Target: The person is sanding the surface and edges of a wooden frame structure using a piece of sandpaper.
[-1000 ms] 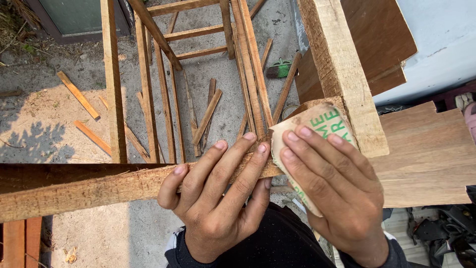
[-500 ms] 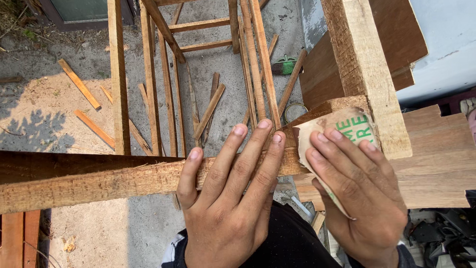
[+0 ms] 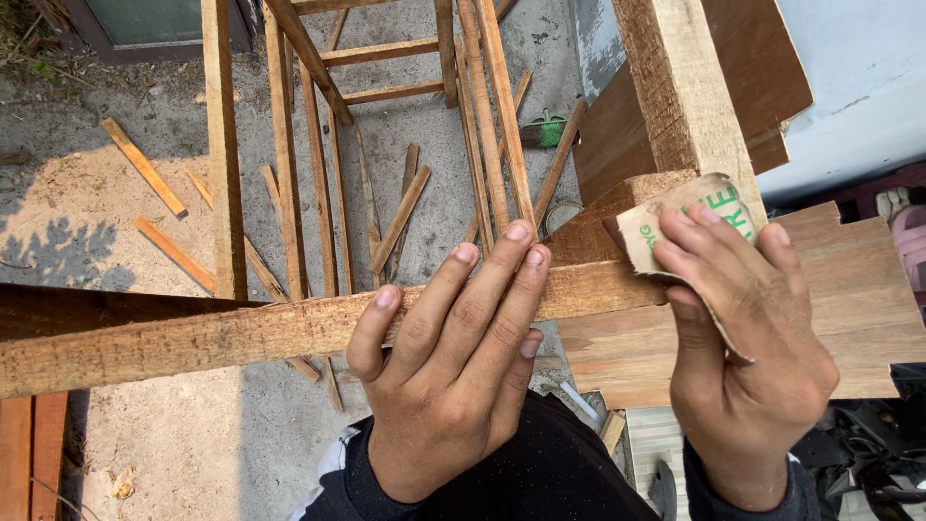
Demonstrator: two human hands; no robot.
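Head view, looking straight down.

Left hand [image 3: 453,376]: flat on a long rough wooden rail [image 3: 212,338], fingers spread and extended across its top face, thumb tucked under the near edge. Pressing, not clenched; nothing grasped inside the palm.

Right hand [image 3: 743,338]: gripping a folded sheet of sandpaper [image 3: 675,217], tan backing with green print facing up, fingers laid over it, thumb beneath. Sheet pressed against the right end of the rail, where it meets an upright post [image 3: 675,87] of pale rough-sawn wood.

Rail: running left to right across the frame, slightly rising to the right, part of a wooden frame. Flat plywood panel [image 3: 849,299] just behind and under the right hand, touching the joint area.

Below, on the concrete ground [image 3: 174,453]: a slatted wooden frame [image 3: 289,145] lying with thin battens, loose offcut strips [image 3: 145,166] scattered on sandy patches well apart from the hands. Small green object [image 3: 548,128] near the slats; kind not discernible.

Dark sleeves at both wrists, dark clothing at the bottom edge.
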